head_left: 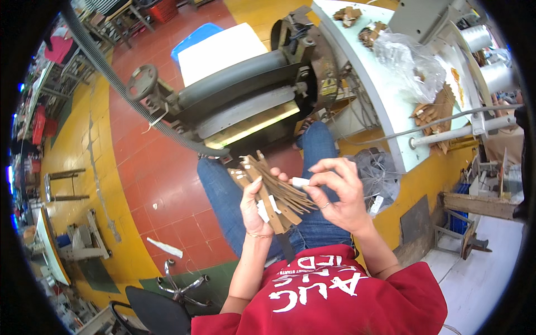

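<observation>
we look down on a tiled floor in red and yellow, where a roller machine stands just before the knees, presumably so its rollers are within reach of a seated person. to the right, a white worktable bears a clear plastic bag and a heap of brown strips, likely set there to be near at hand. over the lap, between the thighs, we find a fanned bundle of brown strips, perhaps held that close so both hands can meet on it. the left hand is closed around the bundle, thumb across its front, fingertips showing beyond its far side. the right hand is partly open: thumb and forefinger pinch a small white piece beside the strips, while its other fingers curve loosely, free of the bundle.
</observation>
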A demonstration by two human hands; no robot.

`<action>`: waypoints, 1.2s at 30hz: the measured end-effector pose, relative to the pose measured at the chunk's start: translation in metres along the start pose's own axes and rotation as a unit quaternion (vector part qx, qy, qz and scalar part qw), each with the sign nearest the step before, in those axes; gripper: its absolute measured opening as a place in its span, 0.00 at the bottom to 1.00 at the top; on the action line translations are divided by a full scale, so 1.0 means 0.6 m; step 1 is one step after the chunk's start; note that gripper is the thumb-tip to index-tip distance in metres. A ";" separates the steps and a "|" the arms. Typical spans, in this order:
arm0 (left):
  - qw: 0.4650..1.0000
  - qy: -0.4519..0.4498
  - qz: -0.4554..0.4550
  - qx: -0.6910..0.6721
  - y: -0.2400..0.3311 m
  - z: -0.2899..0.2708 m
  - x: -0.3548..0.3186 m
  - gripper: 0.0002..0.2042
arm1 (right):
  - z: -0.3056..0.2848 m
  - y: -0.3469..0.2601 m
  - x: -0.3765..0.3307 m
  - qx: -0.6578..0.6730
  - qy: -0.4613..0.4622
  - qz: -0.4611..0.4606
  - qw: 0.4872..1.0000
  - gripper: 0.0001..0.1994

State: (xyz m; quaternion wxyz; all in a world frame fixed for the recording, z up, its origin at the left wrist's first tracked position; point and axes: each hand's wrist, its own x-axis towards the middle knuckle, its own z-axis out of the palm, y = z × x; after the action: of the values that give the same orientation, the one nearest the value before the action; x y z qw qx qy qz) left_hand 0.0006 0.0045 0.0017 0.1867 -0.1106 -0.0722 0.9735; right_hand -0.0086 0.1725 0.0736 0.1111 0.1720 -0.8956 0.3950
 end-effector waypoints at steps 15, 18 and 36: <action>0.980 0.051 0.098 0.164 0.000 0.008 -0.005 0.23 | -0.275 0.221 0.190 -0.507 0.241 0.188 0.806 0.09; 0.984 0.047 0.079 0.155 -0.002 0.014 -0.008 0.22 | -0.238 0.209 0.181 -0.526 0.258 0.164 0.794 0.15; 0.962 0.056 0.164 0.211 -0.013 0.008 -0.004 0.20 | 0.058 -0.050 -0.004 0.142 -0.070 0.159 0.974 0.09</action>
State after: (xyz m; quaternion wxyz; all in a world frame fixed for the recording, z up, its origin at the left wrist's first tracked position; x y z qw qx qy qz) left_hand 0.0042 0.0104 0.0083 0.0472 -0.1330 0.1649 0.9762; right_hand 0.0031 0.1283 0.0696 -0.0418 0.0686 -0.8516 0.5181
